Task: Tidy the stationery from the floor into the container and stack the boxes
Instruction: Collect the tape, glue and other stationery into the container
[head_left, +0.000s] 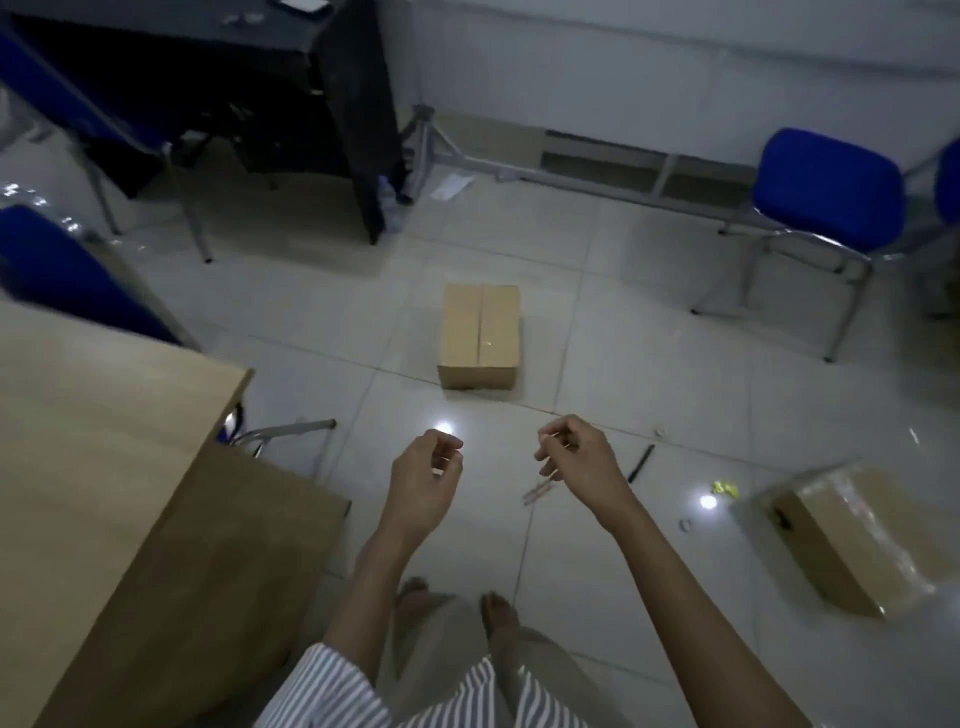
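1. Person stands on a pale glossy tiled floor (597, 322), looking down; both bare forearms reach forward, striped sleeve (332, 686) at the lower edge, two bare feet below the hands.
2. Left hand (423, 483): fingers loosely curled, thumb close to the fingertips, nothing visible in it. Held in the air above the floor.
3. Right hand (582, 467): fingers curled in, pinched on a thin pale stick-like item (551, 457) that shows at the fingertips; too blurred to say what it is.
4. Just below and left of the right hand, a thin reddish-pale pen-like piece (537, 491) on the tiles; can't tell if it is one with the held item or apart.
5. Closed brown cardboard box with a taped centre seam (479, 338) sits flat on the floor, ahead of the hands, well apart from them.
6. Second brown cardboard box with shiny tape (852, 540) lies tilted at the right, near the frame edge.
7. Loose stationery on the floor between the right hand and that second box: slim black pen (640, 463), small yellow-green bits (724, 488), small white round piece (685, 526), another small pale round piece (661, 431) further up.
8. Light wooden tabletop (93, 441) fills the left; a large brown cardboard surface (218, 571) leans below it.
9. Blue padded chair with metal legs (831, 192) at upper right; another blue chair seat (57, 270) at left; dark desk (208, 78) at upper left.
10. No container identifiable in view.
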